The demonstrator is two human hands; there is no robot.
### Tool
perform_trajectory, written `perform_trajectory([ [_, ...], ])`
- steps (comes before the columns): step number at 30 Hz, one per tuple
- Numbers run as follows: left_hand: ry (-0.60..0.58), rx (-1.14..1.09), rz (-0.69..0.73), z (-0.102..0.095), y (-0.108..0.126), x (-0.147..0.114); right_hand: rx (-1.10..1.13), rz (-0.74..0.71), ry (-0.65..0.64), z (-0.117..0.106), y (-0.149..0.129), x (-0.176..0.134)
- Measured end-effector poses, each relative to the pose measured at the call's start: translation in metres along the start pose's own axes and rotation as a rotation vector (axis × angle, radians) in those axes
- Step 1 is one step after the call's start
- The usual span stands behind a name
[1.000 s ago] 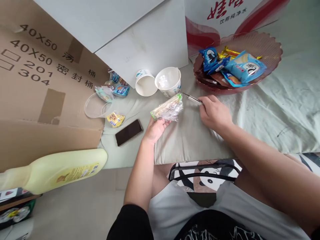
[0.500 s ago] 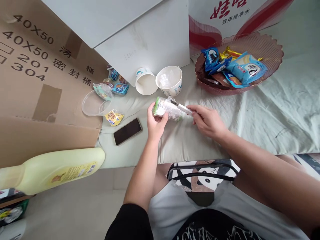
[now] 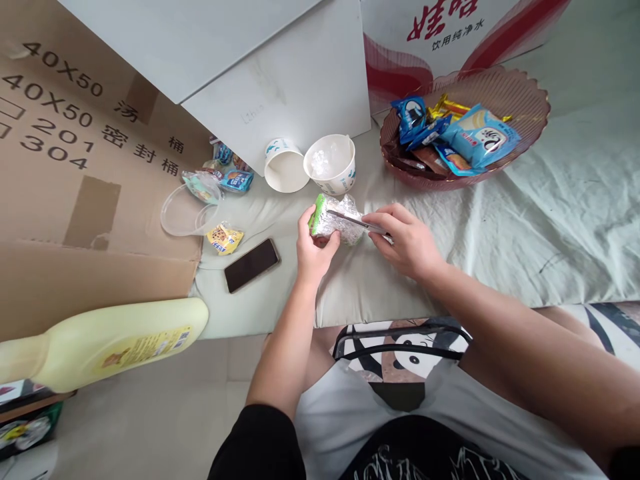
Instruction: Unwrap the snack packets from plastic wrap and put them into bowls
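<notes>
My left hand (image 3: 316, 248) grips a small bundle in clear plastic wrap (image 3: 350, 230), with a bright green strip along its left end. What lies inside the wrap I cannot make out. In my right hand (image 3: 407, 241) is a slim utility knife (image 3: 373, 227), its dark blade pointing left over the wrapped bundle. Whether the blade tip touches the wrap is too small to tell. Just beyond the bundle, a paper cup (image 3: 345, 181) stands upright with crumpled clear plastic inside. A second paper cup (image 3: 286, 175) lies tipped beside it, its mouth facing me.
A pink ribbed bowl (image 3: 537, 107) of packaged snacks stands at the right. Left of my hands are a phone (image 3: 253, 265), a yellow snack packet (image 3: 225, 239) and a clear plastic lid (image 3: 173, 217). A cardboard box (image 3: 95, 213) and pale yellow bottle (image 3: 145, 327) line the left side.
The knife has turned edge-on, and its blade now reaches further left, near the green strip. My right hand has shifted slightly left. The whole view has also moved a little.
</notes>
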State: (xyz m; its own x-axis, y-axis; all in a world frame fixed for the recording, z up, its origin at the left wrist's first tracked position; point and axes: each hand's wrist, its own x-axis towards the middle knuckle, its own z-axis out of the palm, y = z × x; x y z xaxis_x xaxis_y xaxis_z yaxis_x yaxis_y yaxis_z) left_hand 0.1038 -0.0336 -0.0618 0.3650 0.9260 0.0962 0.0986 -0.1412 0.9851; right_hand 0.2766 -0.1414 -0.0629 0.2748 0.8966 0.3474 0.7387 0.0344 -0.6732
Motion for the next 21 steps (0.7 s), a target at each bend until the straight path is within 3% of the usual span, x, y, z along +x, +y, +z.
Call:
perform_trajectory([
  [5, 0.065, -0.074, -0.010, -0.003, -0.003, 0.003, -0.232, 0.006, -0.084, -0.002, 0.000, 0.001],
  [14, 0.302, -0.237, -0.081, -0.033, -0.006, 0.022, -0.172, 0.064, -0.097, -0.009, 0.021, -0.002],
  [17, 0.290, -0.235, -0.086, -0.032, -0.006, 0.020, -0.248, 0.142, -0.049, -0.013, 0.024, -0.001],
  [21, 0.144, -0.145, -0.120, -0.016, -0.005, 0.010, -0.345, 0.174, -0.033, -0.012, 0.025, 0.000],
])
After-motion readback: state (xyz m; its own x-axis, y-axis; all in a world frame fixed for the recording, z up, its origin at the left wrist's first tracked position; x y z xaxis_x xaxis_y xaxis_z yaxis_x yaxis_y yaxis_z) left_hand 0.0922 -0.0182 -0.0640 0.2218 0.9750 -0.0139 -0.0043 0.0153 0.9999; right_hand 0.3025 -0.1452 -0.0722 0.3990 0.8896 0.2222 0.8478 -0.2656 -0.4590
